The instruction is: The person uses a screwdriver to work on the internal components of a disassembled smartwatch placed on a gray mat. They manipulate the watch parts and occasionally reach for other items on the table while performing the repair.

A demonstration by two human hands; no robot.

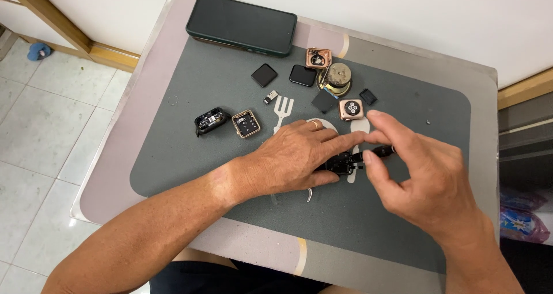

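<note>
At the middle of a grey mat [190,155] on a small desk [109,178], the left hand [288,158] clamps a small black device [341,164] down while the right hand [412,176] pinches a black tool [381,151] at its side. Beyond the hands lie opened watch cases [246,123], two dark square screens [264,75] and a brass mechanism [336,78]. A dark phone [242,24] rests at the desk's far edge.
</note>
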